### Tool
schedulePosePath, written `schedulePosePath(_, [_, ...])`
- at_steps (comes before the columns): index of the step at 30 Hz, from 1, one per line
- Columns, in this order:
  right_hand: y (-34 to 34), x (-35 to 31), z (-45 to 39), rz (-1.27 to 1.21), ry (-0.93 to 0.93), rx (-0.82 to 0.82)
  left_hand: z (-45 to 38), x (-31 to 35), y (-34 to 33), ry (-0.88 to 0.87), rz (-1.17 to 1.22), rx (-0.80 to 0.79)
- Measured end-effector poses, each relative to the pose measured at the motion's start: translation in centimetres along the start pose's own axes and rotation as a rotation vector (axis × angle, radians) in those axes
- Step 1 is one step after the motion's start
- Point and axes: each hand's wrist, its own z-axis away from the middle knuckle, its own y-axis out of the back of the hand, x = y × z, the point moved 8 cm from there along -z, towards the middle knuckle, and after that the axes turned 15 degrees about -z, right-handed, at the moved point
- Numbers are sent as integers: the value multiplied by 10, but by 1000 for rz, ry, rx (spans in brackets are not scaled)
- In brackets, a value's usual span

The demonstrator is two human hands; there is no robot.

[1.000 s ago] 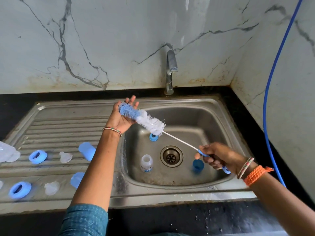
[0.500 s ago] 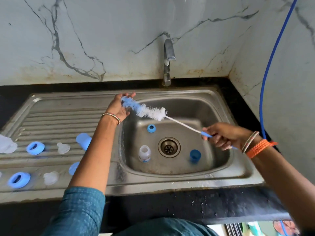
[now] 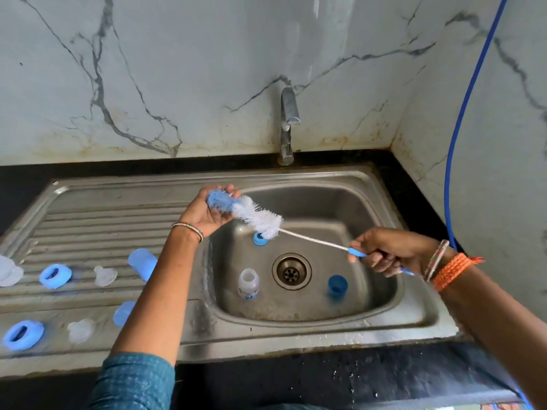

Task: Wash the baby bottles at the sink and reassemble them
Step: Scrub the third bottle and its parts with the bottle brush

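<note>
Sink (image 3: pixel 414 318): steel, basin at the right end, ribbed drainboard at the left; tap (image 3: pixel 288 125) at the back edge, no water seen running.
Brush (image 3: pixel 254 216): held over the basin's back-left corner, blue tip up-left, wire stem running down-right to the handle.
Change: over the last second the brush stayed between the same two hands, and the left palm closed a little round the blue tip; nothing in the basin moved. I judge the brush is being rubbed clean or readied, and no bottle scrubbing is under way.
Left hand (image 3: pixel 207 214): palm up, fingers loosely curled under the blue bristles, cupping them.
Right hand (image 3: pixel 384 253): fingers wrapped tight round the blue handle.
Bottle (image 3: pixel 248 284): clear, upright on the basin floor, front-left of the drain.
Cap (image 3: pixel 337 287): blue, upright, front-right of the drain.
Ring (image 3: pixel 260 238): blue, basin floor near the back, under the bristles.
Drainboard parts: blue collars (image 3: pixel 55 276), clear teats (image 3: pixel 104 276), blue caps (image 3: pixel 142 263), all apart, none assembled.
Writing: blue print on the bottle's base, too small to read; no brand legible elsewhere.
</note>
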Motion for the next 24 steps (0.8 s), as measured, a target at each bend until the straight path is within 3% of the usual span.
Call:
schedulePosePath(2, [7, -6, 0, -52, 47, -21, 1, -3, 4, 9, -4, -42])
schedulePosePath(3, [12, -14, 3, 54, 150, 47, -1, -3, 6, 7, -2, -33])
schedulePosePath(7, [5, -65, 43, 964, 810, 599, -6, -13, 15, 112, 0, 125])
schedulePosePath(9, [-21, -67, 68, 1227, 1183, 676, -5, -20, 16, 165, 30, 175])
schedulePosePath(10, [-27, -63, 73, 1280, 1276, 690, -5, -21, 15, 171, 16, 181])
schedulePosePath(11, [-25, -63, 73, 1281, 1272, 754, -5, -21, 13, 162, -15, 176])
schedulePosePath(12, [-16, -65, 66, 1210, 1152, 798, -4, -19, 11, 140, -48, 162])
schedulePosePath(13, [-1, -64, 51, 1047, 908, 787, -4, -17, 9, 113, -86, 145])
schedulePosePath(14, [12, -50, 30, 820, 600, 652, -4, -14, 6, 88, -135, 131])
schedulePosePath(16, [9, -1, -3, 311, 58, 217, -4, -14, 5, 86, -256, 117])
schedulePosePath(17, [4, 12, -7, 162, -64, 98, -3, -17, 6, 112, -313, 115])
schedulePosePath(19, [6, 10, -8, 137, -25, 50, -4, -22, 10, 152, -337, 112])
schedulePosePath(21, [7, -10, -2, 353, 191, 131, -5, -23, 12, 146, -256, 124])
schedulePosePath(23, [3, -31, 13, 726, 450, 349, -5, -23, 16, 145, -172, 217])
schedulePosePath(24, [-1, -42, 26, 909, 600, 545, -5, -23, 18, 148, -141, 274])
